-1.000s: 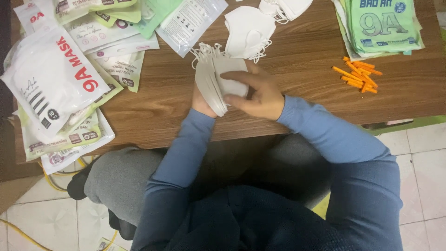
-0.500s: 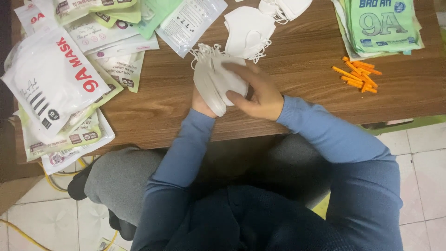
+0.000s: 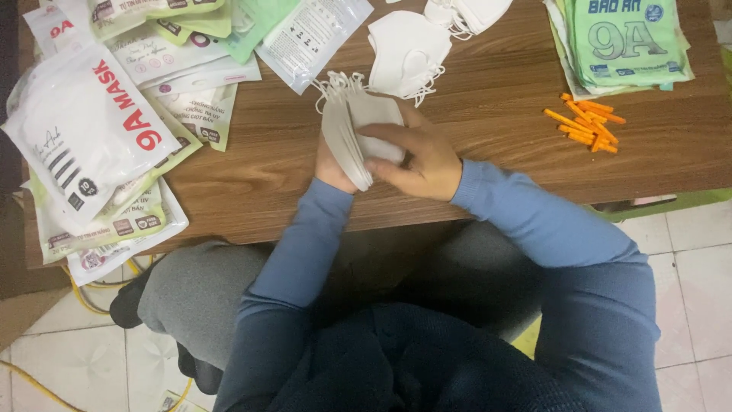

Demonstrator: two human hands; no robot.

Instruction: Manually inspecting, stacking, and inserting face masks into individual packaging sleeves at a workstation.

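Tabletop (image 3: 488,160) edge, centre: both forearms angled inward. Right hand (image 3: 423,156) curled over the stack of white masks (image 3: 358,133), fingers clamped across its face. Left hand (image 3: 329,164) mostly hidden behind it, gripping from underneath. Orange sticks (image 3: 585,122) well right.

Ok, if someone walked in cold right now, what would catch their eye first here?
First, the stack of white masks held on edge at the middle of the wooden table, gripped between the left hand and the right hand. Next, the orange strips in a small heap to the right, and the big white pouch lying over a spread of packets at the left edge.
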